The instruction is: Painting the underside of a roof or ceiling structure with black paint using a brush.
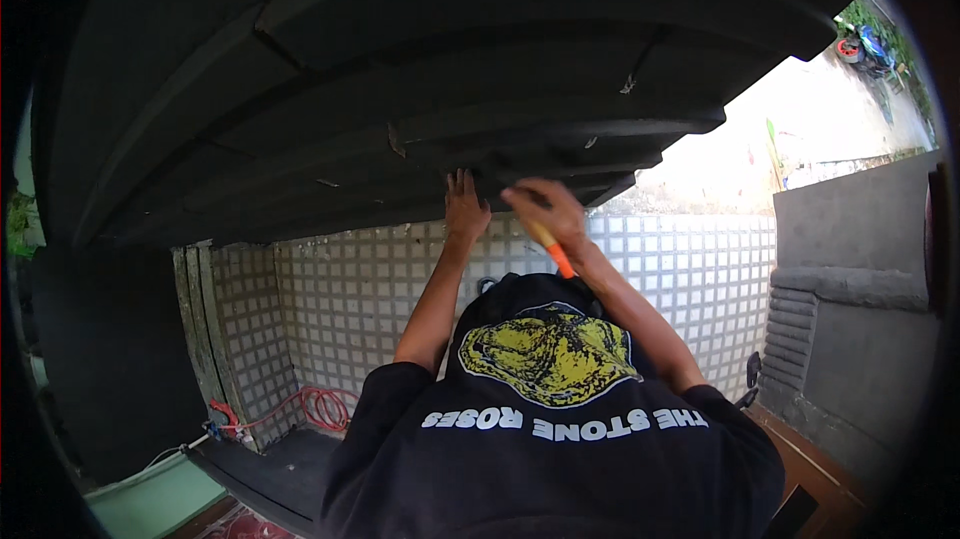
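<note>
My left hand (466,211) lies with its fingers stretched out against the lower rows of a dark, overlapping ridged surface (330,129) that looks like roof tiles. To its right, my right hand (556,211) is closed round a tool with a yellow handle (555,254) ending in orange. That hand is smeared by motion, and the tool's working end cannot be made out against the dark surface. The handle's orange end points down toward my chest. A few pale scraps (397,142) show on the ridges.
Below is a surface of white square tiles (350,289). A coiled red hose (325,407) lies at the lower left beside a wooden post (205,314). Grey ridged slabs (850,229) stand at the right. Bright ground with a red bucket (849,50) shows at the upper right.
</note>
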